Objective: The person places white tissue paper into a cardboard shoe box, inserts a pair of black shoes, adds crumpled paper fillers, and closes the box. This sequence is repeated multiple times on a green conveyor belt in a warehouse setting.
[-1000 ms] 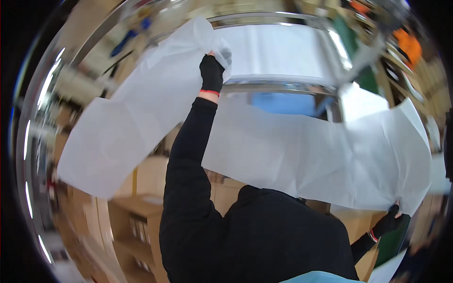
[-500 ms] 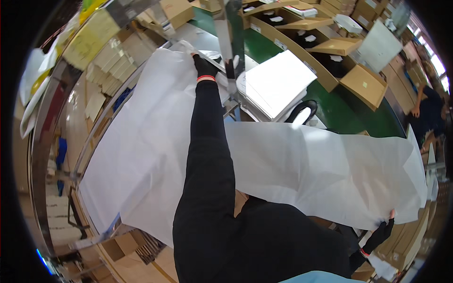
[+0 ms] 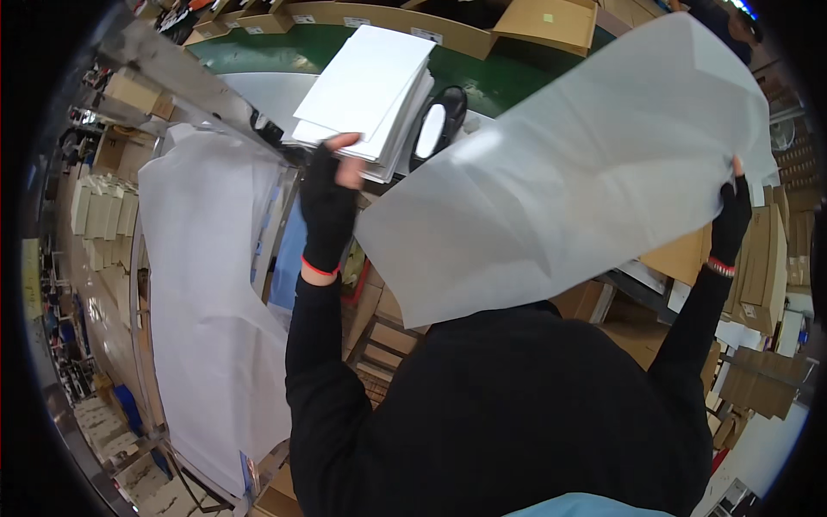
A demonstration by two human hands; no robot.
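My right hand [image 3: 730, 220], in a black fingerless glove, grips the right edge of a translucent white paper sheet [image 3: 551, 189]. This sheet stretches slantwise across the front of my body, its left end hanging free. My left hand [image 3: 332, 207], gloved the same way, is raised beside the sheet's left end with bare fingers apart and a little blurred; nothing shows in it. Just beyond its fingers sits a stack of white sheets [image 3: 366, 90]. A black shoe [image 3: 445, 121] with a white piece inside lies right of the stack. More thin white paper [image 3: 202, 284] drapes at my left.
A metal post [image 3: 198, 77] slants between the draped paper and the stack. Behind runs a green work surface [image 3: 491, 90] with open brown cardboard boxes [image 3: 543, 24] along it. Flat cardboard [image 3: 758, 267] stands at the right. Another person [image 3: 728, 26] is at the far right.
My left hand has come off the far end of the paper at the metal post and drawn back. My right hand has risen, lifting the sheet, which now stands apart from the draped paper.
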